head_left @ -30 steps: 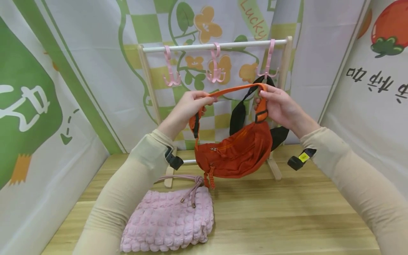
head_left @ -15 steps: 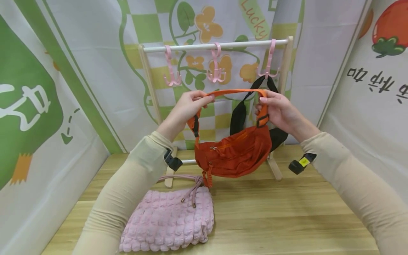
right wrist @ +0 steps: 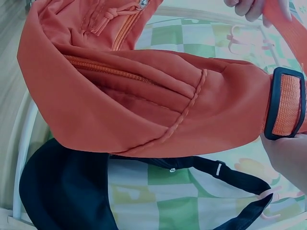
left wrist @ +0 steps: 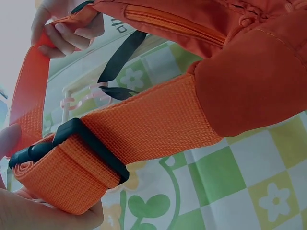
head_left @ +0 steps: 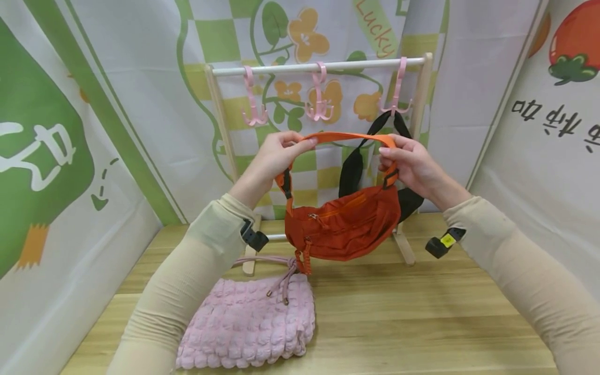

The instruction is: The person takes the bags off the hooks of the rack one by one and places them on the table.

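Right hand point(head_left: 413, 162) sits slightly lower in front of the rack point(head_left: 281, 68) than a second ago. It and left hand point(head_left: 275, 155) pinch the strap point(head_left: 344, 137) of the orange bag point(head_left: 344, 226).

A red-orange zippered bag point(head_left: 344, 225) hangs tilted from its bright orange strap point(head_left: 344, 137) held in both hands point(head_left: 277, 154)

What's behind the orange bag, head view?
A black bag hung on the rightmost pink hook, part of the rack and the backdrop. The orange bag hides the black bag's middle.
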The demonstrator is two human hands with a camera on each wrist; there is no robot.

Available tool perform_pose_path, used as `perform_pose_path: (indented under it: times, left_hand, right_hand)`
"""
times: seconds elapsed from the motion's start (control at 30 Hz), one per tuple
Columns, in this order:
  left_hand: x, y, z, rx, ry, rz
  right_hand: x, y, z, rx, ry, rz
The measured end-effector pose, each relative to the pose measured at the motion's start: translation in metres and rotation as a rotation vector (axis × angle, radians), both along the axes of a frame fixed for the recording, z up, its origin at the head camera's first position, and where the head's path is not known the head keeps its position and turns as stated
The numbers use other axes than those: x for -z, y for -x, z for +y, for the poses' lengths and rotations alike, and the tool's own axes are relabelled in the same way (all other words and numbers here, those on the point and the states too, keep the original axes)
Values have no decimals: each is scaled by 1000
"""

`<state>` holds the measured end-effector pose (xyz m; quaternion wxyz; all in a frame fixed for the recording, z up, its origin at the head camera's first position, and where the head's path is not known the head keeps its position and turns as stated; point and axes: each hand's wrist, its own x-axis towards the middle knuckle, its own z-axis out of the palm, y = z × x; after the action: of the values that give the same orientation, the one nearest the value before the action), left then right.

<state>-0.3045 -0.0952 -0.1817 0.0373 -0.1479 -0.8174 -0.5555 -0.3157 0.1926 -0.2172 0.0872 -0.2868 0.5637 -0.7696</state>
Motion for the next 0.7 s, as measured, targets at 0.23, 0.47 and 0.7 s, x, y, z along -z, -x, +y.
perform_pose_path:
  times: [0.23,0.47,0.7]
  left_hand:
    - [0,-1,-3,-9,3,30]
    - [1,-4,-5,-28,-16,52]
    - [1,-7,-7,-56,-64,74]
  right_hand:
    - [0,-3,1,24,-16,16]
    - [0,-6,0,49,-33,32]
    - [1,-9,3,61,-22,43]
